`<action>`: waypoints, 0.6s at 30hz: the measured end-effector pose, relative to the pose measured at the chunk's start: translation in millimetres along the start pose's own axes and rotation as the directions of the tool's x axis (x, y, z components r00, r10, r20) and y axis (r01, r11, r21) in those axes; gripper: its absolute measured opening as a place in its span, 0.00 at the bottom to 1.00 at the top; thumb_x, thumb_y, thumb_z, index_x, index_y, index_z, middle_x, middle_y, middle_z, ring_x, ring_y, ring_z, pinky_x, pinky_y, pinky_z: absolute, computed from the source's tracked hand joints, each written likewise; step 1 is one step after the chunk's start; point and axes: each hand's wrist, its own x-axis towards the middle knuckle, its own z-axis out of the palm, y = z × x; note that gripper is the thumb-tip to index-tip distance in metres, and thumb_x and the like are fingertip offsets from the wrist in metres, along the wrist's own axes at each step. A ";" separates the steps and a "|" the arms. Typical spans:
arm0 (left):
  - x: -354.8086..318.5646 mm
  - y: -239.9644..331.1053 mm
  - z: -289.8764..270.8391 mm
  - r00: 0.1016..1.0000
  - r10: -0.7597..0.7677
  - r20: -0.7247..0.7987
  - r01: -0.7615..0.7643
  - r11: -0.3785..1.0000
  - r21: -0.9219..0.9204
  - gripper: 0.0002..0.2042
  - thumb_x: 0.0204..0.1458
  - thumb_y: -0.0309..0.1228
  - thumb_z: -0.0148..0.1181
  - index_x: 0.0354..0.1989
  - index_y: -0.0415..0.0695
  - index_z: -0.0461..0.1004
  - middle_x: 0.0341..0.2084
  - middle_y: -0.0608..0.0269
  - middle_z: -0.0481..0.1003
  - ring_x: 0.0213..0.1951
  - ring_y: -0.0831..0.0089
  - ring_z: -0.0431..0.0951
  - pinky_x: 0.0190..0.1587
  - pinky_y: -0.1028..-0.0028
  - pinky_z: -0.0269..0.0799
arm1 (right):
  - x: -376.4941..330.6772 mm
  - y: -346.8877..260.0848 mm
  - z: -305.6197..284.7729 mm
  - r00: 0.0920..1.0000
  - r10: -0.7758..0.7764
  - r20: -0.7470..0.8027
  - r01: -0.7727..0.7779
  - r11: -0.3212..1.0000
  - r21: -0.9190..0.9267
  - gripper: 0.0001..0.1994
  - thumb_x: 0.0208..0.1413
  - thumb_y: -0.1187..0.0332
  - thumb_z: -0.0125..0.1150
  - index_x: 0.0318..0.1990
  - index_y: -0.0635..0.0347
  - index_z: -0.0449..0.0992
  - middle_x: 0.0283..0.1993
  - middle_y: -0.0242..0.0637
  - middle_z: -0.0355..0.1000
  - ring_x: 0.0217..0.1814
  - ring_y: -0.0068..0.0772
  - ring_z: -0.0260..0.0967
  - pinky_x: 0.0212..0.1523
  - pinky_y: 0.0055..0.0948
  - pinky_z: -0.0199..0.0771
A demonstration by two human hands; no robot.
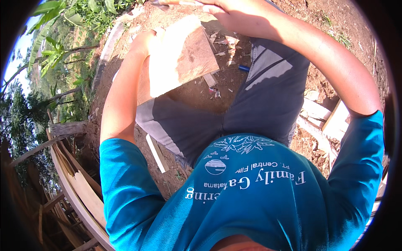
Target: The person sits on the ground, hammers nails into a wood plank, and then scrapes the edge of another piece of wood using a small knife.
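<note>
A broad, pale wooden board [184, 58] stands tilted between my spread legs, its face washed out by sunlight. My left hand [151, 42] is closed on the board's left edge, with most of its fingers hidden or lost in glare. Beyond the board's far end, my right hand [224, 11] reaches across from the right and is cut off by the top of the picture. A narrow, greyish thing [161, 5] shows at its fingers; too little of it is visible to name.
Wood chips [229, 42] and a small blue cylinder [243, 67] lie on the brown soil. A thin wooden strip [157, 154] rests beside my left leg. Cut timber [320, 115] lies at the right. Long planks [86, 192] and a rail run along the lower left, with plants beyond.
</note>
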 end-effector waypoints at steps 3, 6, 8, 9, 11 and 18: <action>10.1 -13.4 10.8 0.997 0.028 0.066 -0.026 0.999 -0.041 0.36 0.58 0.62 0.36 0.47 0.44 0.82 0.46 0.46 0.80 0.51 0.49 0.80 0.55 0.58 0.73 | -1.6 -1.8 14.0 0.987 -0.117 -0.108 0.121 0.992 0.029 0.18 0.64 0.71 0.53 0.61 0.53 0.74 0.40 0.47 0.78 0.43 0.44 0.78 0.45 0.38 0.78; 6.3 11.2 -2.7 0.995 0.079 0.059 -0.076 0.996 -0.042 0.35 0.58 0.61 0.36 0.46 0.43 0.82 0.46 0.45 0.80 0.51 0.49 0.80 0.55 0.58 0.73 | -10.6 6.0 3.8 0.981 -0.148 -0.127 0.150 0.989 0.001 0.17 0.66 0.68 0.52 0.62 0.52 0.73 0.39 0.47 0.78 0.40 0.43 0.78 0.43 0.37 0.78; 14.6 -1.2 -5.6 0.998 0.058 -0.006 -0.058 0.997 -0.042 0.35 0.58 0.61 0.37 0.47 0.44 0.81 0.46 0.46 0.80 0.51 0.49 0.80 0.54 0.58 0.73 | -3.1 -11.7 -15.7 0.978 -0.144 -0.151 0.153 0.987 0.048 0.15 0.69 0.65 0.51 0.58 0.57 0.74 0.35 0.47 0.76 0.33 0.41 0.75 0.39 0.36 0.76; 8.3 -10.8 12.1 1.000 0.030 -0.001 -0.030 0.998 -0.060 0.34 0.58 0.61 0.37 0.47 0.44 0.81 0.46 0.46 0.80 0.51 0.50 0.80 0.54 0.58 0.73 | 0.4 -32.5 -24.8 0.961 -0.134 -0.240 0.167 0.978 0.124 0.13 0.69 0.65 0.51 0.54 0.61 0.75 0.31 0.45 0.74 0.29 0.37 0.72 0.35 0.34 0.74; 13.9 -9.2 8.0 0.997 0.012 0.082 -0.007 0.998 -0.063 0.34 0.57 0.61 0.38 0.47 0.44 0.81 0.47 0.47 0.80 0.52 0.50 0.80 0.55 0.58 0.73 | -4.1 -22.8 -15.2 0.912 -0.199 -0.359 0.251 0.962 0.104 0.11 0.69 0.66 0.52 0.50 0.62 0.75 0.27 0.45 0.71 0.25 0.36 0.70 0.30 0.34 0.71; 3.9 -5.1 9.3 0.999 -0.031 0.045 0.035 0.996 -0.080 0.31 0.56 0.59 0.44 0.49 0.46 0.80 0.50 0.50 0.80 0.53 0.51 0.79 0.55 0.60 0.74 | 9.1 -4.1 -21.2 0.981 0.139 -0.136 -0.124 0.986 0.114 0.13 0.70 0.63 0.49 0.45 0.63 0.75 0.24 0.41 0.72 0.24 0.36 0.73 0.31 0.38 0.73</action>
